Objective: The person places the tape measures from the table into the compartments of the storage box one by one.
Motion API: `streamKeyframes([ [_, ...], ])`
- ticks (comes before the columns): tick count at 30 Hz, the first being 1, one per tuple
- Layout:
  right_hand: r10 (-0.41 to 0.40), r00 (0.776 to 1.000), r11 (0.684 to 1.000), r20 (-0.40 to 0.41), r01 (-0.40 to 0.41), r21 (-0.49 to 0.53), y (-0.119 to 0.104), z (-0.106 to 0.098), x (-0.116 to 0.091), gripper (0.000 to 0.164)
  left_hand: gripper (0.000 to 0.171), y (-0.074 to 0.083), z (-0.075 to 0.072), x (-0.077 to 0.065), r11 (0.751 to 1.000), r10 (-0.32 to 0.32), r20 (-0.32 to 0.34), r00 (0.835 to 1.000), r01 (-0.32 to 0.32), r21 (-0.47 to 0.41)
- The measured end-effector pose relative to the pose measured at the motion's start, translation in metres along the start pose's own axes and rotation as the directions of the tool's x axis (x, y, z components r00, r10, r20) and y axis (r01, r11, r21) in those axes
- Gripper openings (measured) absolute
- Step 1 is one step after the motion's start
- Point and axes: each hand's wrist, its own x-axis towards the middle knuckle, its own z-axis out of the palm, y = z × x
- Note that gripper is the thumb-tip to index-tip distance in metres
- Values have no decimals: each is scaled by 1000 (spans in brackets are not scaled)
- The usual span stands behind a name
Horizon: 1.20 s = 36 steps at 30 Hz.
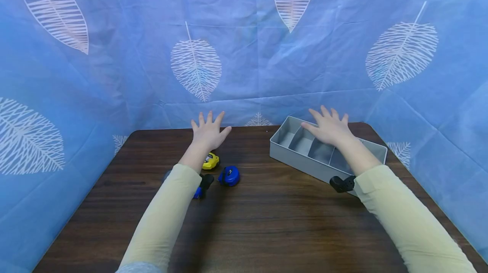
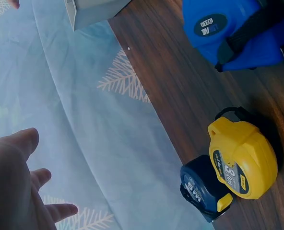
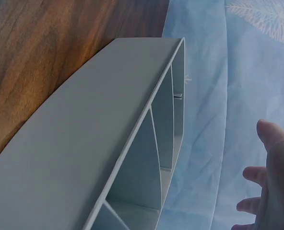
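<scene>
My left hand (image 1: pixel 209 134) is spread, fingers apart, above the far left part of the table, holding nothing. Below and near that wrist lie a yellow tape measure (image 1: pixel 211 161) and a blue tape measure (image 1: pixel 229 176). Another blue item (image 1: pixel 198 193) is mostly covered by the left forearm. The left wrist view also shows a navy tape measure (image 2: pixel 202 187) touching the yellow one. Over the grey divided box (image 1: pixel 299 162), my right hand (image 1: pixel 331 128) is stretched out with straight fingers and grips nothing. Its forearm hides part of the box's near right end.
The dark wooden table (image 1: pixel 267 222) has its far edge against a blue cloth (image 1: pixel 244 61) with white leaf prints. Thin dividers (image 1: pixel 295 137) split the box into several compartments. A black strap device (image 1: pixel 342 184) sits on the right wrist.
</scene>
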Motion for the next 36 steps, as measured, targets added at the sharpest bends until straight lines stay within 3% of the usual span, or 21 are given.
streamKeyframes([
  [11,-7,1000,1000,-23,7,7,5,-11,-9,92,69,0,0,0,997,37,-39,999,-40,-69],
  [19,-5,998,999,-58,7,32,14,-15,-17,92,66,6,4,-1,986,58,-113,992,-74,-149],
  [29,-8,997,998,-78,13,60,29,-19,-32,88,63,18,11,-2,960,99,-205,974,-147,-238],
  [36,15,995,996,-99,-6,90,41,-22,-44,86,60,27,18,-2,932,109,-232,967,-180,-315],
])
